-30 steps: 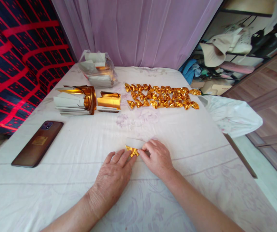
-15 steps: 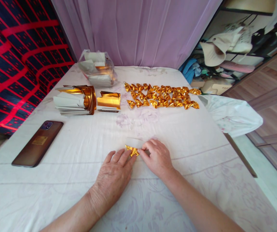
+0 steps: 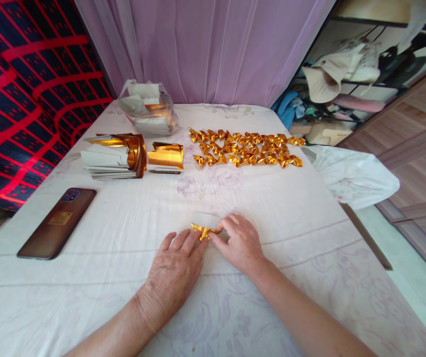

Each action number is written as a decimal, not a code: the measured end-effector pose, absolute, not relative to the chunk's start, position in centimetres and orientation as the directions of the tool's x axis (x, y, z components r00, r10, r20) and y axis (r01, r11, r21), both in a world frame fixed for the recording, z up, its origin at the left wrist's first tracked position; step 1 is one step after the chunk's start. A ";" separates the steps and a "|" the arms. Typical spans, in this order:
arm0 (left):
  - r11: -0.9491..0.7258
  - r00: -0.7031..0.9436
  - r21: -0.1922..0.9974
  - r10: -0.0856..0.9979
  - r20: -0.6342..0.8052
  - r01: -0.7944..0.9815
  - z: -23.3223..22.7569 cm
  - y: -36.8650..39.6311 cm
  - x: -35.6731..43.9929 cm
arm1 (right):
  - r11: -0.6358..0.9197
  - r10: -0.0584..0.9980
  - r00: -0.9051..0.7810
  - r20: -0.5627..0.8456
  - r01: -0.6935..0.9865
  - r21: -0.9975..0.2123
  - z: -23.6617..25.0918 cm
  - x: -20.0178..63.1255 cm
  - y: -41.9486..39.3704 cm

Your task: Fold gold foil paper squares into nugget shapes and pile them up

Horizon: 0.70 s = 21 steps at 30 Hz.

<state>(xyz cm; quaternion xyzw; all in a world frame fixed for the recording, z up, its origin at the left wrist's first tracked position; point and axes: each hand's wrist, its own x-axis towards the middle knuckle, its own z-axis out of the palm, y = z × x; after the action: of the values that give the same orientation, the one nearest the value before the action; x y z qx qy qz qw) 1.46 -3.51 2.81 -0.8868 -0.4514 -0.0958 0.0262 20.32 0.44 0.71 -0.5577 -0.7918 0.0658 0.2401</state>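
A phone (image 3: 56, 223) lies left on the table (image 3: 309, 258). Behind it sit paper stacks (image 3: 114, 156); folded pieces (image 3: 245, 148) lie right of those.

left hand (image 3: 172, 277): bare, no ring, no glove | right hand (image 3: 240, 244): bare, no ring | forearms: uncovered, no sleeve, no watch or band at either wrist

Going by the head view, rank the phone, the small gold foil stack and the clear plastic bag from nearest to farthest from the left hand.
From the left hand:
1. Small gold foil stack, straight ahead beyond the fingers.
2. Phone, off to the left near the table edge; close to call against the stack.
3. Clear plastic bag, far back by the curtain.
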 end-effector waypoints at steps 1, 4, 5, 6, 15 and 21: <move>-0.591 0.573 0.043 0.796 0.195 0.806 2.8 -3.5 1.5 | 0.366 0.916 -0.260 0.304 0.853 -0.372 0.7 20.3 0.4; -0.591 0.573 0.047 0.797 0.192 0.806 2.9 -3.5 1.5 | 0.361 0.919 -0.260 0.297 0.858 -0.366 0.8 20.2 0.4; -0.591 0.573 0.048 0.797 0.189 0.806 3.0 -3.5 1.5 | 0.361 0.919 -0.261 0.295 0.859 -0.363 0.7 20.2 0.5; -0.591 0.574 0.048 0.797 0.187 0.805 3.0 -3.4 1.5 | 0.360 0.920 -0.262 0.293 0.860 -0.361 0.7 20.2 0.5; -0.593 0.576 0.043 0.794 0.195 0.804 2.9 -3.4 1.5 | 0.365 0.918 -0.262 0.296 0.851 -0.377 0.8 20.3 0.4; -0.587 0.571 0.041 0.800 0.182 0.809 2.6 -3.6 1.4 | 0.418 0.905 -0.311 0.291 0.779 -0.468 0.7 21.3 0.7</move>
<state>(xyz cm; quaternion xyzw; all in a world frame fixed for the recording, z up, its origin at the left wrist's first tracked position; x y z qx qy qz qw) 1.36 -3.60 2.60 -0.8861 -0.4539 -0.0909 0.0234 21.28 0.67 0.72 -0.5258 -0.8004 0.1210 0.2611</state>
